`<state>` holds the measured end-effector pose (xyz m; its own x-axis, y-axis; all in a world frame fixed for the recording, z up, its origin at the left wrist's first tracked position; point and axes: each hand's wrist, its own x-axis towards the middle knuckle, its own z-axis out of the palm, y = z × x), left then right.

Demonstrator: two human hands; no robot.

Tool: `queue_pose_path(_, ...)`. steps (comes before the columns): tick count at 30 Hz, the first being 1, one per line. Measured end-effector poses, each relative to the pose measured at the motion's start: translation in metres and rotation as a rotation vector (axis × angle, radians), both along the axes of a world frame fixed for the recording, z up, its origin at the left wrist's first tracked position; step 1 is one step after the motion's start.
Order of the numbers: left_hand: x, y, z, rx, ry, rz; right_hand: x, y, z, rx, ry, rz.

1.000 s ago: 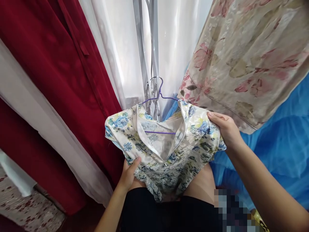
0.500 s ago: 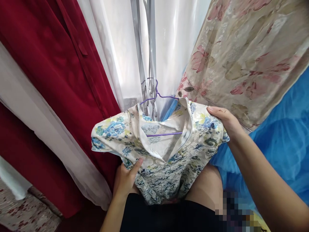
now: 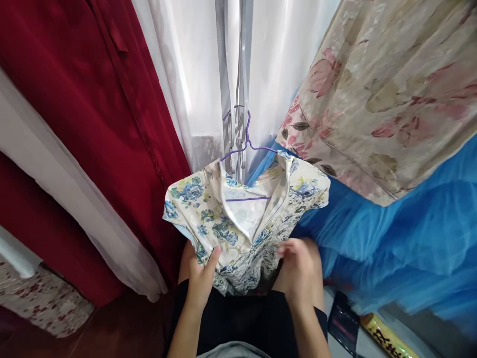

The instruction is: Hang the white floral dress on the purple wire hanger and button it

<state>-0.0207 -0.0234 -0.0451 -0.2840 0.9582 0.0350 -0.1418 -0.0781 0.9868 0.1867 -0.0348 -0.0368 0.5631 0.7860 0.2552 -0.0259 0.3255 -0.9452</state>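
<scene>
A cream dress or top (image 3: 208, 219) with blue and yellow flowers and a V-neck hangs on a purple hanger (image 3: 247, 141). The hanger's lower bar shows through the neck opening. My left hand (image 3: 201, 276) is closed on the garment's left side below the sleeve, thumb on the front and fingers behind the cloth. Beside the garment's right side is my right hand (image 3: 298, 271), smeared by motion. Its fingers look bent near the cloth, but I cannot tell if they touch it. The lower part of the garment falls between my knees, bunched and partly hidden.
Dark red cloth (image 3: 104, 124) hangs at the left and a white curtain (image 3: 197, 69) behind. To the right are a beige floral cloth (image 3: 395, 99) and blue tulle (image 3: 372, 243). A dark packet (image 3: 343, 320) and a yellow packet (image 3: 387, 338) lie at the lower right.
My right hand has left the garment's right shoulder and moved down and inward to its side. My left hand keeps its hold. The right sleeve now hangs free.
</scene>
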Motion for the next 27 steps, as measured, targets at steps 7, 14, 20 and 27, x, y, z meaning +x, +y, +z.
queue_pose_path(7, 0.004, -0.02, 0.005, 0.002, 0.058, 0.012, -0.034, 0.0, -0.003, -0.187, -0.068, 0.601)
queue_pose_path(14, 0.011, -0.03, 0.021, -0.008, 0.09, -0.039, -0.033, -0.003, -0.01, -0.261, 0.081, 0.63)
queue_pose_path(20, 0.022, -0.04, 0.031, 0.047, 0.047, -0.062, -0.032, -0.004, -0.01, -0.191, 0.092, 0.607)
queue_pose_path(27, 0.018, -0.034, 0.024, 0.019, 0.061, 0.037, -0.022, -0.016, 0.002, -0.176, 0.073, 0.54)
